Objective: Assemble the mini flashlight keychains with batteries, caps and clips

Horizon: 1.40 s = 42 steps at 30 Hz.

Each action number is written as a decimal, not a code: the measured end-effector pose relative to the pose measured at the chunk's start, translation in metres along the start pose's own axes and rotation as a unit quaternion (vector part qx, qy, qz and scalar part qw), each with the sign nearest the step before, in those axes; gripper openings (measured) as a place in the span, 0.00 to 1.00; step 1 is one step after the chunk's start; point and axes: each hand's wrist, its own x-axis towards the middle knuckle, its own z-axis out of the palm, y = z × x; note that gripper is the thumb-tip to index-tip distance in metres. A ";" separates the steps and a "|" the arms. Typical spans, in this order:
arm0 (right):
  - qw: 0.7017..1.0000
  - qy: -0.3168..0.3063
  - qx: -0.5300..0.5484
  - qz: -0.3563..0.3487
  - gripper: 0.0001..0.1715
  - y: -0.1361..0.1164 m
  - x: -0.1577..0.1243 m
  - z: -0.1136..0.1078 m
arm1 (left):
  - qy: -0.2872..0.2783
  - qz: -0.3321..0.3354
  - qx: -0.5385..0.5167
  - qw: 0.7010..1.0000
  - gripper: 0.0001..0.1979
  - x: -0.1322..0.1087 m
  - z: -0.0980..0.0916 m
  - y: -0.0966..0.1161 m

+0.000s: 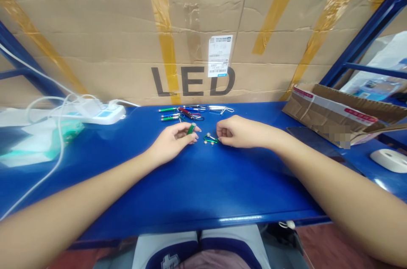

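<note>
My left hand (171, 142) is wrapped round a short green metal tube (191, 128), like the body of a mini flashlight, with its end tilted up. My right hand (238, 132) is closed, thumb and fingertips pressed together low over the table; what they hold, if anything, is hidden. Right at those fingertips lies a green carabiner clip (210, 140) with a small silver end piece (208, 135). Small round silver pieces (212, 143), like button cells, lie just in front of the clip. Behind my hands is a group of mini flashlights (190, 114) in green, blue, red and silver.
A large taped cardboard box (121, 48) stands along the back of the blue table (190, 192). At left are a white power strip (108, 114), cables and plastic bags (34, 142). An open carton (330, 110) and a white device (389, 160) sit at right.
</note>
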 end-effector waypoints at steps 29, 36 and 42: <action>0.857 0.174 0.485 -0.033 0.19 -0.035 0.008 0.030 | -0.034 0.094 0.136 0.986 0.12 -0.007 0.001 0.002; 0.841 0.176 0.511 -0.022 0.18 -0.036 0.007 0.025 | -0.046 0.123 0.127 0.983 0.10 -0.007 0.001 0.004; 0.804 0.132 0.580 0.013 0.17 -0.032 0.008 0.026 | -0.047 0.122 0.122 0.984 0.09 -0.008 0.002 0.004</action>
